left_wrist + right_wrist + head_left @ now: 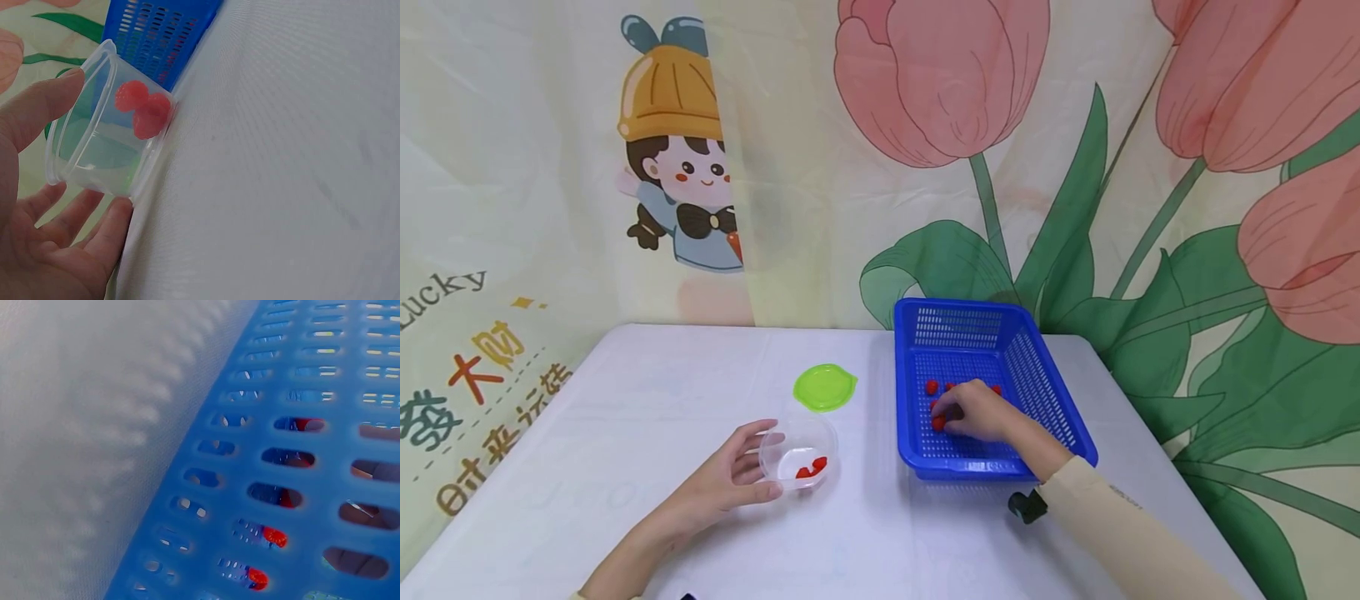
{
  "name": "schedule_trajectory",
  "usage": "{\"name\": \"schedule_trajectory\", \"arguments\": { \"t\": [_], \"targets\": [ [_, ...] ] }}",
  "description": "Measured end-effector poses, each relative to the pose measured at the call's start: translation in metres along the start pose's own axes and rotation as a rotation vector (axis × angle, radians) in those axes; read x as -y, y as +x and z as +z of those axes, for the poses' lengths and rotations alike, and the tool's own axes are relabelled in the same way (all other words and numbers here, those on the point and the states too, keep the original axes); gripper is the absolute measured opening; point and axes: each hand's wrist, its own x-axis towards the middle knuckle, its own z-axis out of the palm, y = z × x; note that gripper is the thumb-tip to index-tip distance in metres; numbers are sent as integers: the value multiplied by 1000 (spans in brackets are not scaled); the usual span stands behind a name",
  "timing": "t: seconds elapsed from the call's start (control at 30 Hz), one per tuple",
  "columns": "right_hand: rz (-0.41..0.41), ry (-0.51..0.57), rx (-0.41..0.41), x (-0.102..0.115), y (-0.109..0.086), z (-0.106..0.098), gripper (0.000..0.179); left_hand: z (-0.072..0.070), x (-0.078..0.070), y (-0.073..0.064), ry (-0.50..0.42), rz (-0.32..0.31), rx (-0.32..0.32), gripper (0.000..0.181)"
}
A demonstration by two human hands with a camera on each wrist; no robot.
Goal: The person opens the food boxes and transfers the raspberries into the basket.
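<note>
My left hand [741, 471] holds a clear plastic cup [778, 454] on the table, thumb on one side and fingers on the other. Red raspberries [152, 115] lie at the bottom of this cup, seen through its wall in the left wrist view. Inside a blue basket [917, 461], my right hand [981, 412] pinches a raspberry [938, 423] low over the mesh floor. Several other raspberries [932, 387] lie about that hand. In the right wrist view the slotted basket wall [237, 469] hides most of the right hand.
A green round lid [825, 387] with a small tab lies flat behind the cup, left of the basket. White cloth covers the table [700, 367]. A printed curtain [797, 167] with tulips hangs behind the table's far edge.
</note>
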Motion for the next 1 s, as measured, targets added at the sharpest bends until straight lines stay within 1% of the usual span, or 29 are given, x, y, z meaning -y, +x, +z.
{"name": "schedule_trajectory", "arguments": {
  "t": [0.33, 0.53, 0.73, 1.0],
  "targets": [
    [42, 26, -4, 0, -2, 0, 23, 0, -3, 1, 2, -4, 0, 94],
    [-5, 38, -32, 0, -6, -4, 21, 1, -1, 1, 5, -2, 0, 93],
    [-56, 8, -69, 3, -9, -9, 23, 1, 0, 1, 9, -1, -3, 94],
    [-62, 10, -109, 25, -15, -29, 28, 0, -1, -1, 11, -13, -8, 94]
  ]
}}
